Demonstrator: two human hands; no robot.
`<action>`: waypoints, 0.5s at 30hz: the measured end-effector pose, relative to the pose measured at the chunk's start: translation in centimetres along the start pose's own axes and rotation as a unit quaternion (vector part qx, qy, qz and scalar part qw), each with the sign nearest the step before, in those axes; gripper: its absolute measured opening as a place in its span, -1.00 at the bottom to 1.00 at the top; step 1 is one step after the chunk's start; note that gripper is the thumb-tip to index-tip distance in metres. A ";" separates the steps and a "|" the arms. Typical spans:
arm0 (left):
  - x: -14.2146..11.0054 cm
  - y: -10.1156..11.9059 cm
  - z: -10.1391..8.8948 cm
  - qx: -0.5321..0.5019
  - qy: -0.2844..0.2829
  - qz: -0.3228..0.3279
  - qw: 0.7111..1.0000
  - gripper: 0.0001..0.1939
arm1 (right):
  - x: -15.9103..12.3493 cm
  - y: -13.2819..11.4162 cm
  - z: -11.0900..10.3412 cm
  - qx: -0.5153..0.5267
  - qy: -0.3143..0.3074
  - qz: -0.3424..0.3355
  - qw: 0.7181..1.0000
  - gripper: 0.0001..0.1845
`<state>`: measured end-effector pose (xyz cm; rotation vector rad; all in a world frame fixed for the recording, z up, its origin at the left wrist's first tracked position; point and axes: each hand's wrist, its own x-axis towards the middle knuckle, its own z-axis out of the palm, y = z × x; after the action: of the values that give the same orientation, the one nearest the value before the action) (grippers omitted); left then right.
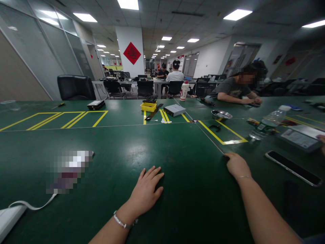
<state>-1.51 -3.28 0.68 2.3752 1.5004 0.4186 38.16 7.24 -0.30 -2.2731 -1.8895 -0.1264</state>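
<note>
My left hand (146,190) lies palm down on the green tabletop (177,200), fingers spread, with nothing in it. Farther right, my right hand (238,165) rests on the table with its fingers curled and pressed together. Its fingertips touch the thin seam line (208,137) that runs away from me. The palm side is hidden, so I cannot see whether anything is in it. To the right of that hand lies a black-screened phone (293,168). Beyond the phone is a grey box-shaped device (302,137), with another person's fingers (322,139) at its right edge.
A blurred-out phone-like object (72,171) with a white cable lies left. Farther back are a yellow tray (148,107), a grey box (174,109), a metal bowl (221,115) and a plastic bottle (269,122). Yellow tape marks the table. A person (232,89) leans on the far side.
</note>
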 end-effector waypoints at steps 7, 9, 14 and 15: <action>0.0 0.0 0.0 -0.001 -0.005 -0.004 1.000 -0.53 | -0.2 -0.5 -1.0 0.021 -0.002 0.063 0.998 -0.62; 0.0 0.0 -0.1 -0.003 -0.004 -0.004 1.000 -0.53 | -0.3 -0.7 -1.3 0.021 -0.010 0.079 0.997 -0.63; 0.1 0.0 -0.1 -0.021 0.003 -0.006 1.000 -0.58 | -0.3 -0.9 -1.7 0.036 0.003 0.094 0.995 -0.60; 0.1 0.0 -0.1 -0.028 0.005 -0.009 1.000 -0.60 | -0.3 -1.1 -1.8 0.047 0.014 0.091 0.995 -0.61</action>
<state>-1.51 -3.18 0.81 2.3184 1.4930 0.4642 37.15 6.76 1.45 -2.3531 -1.6279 -0.0437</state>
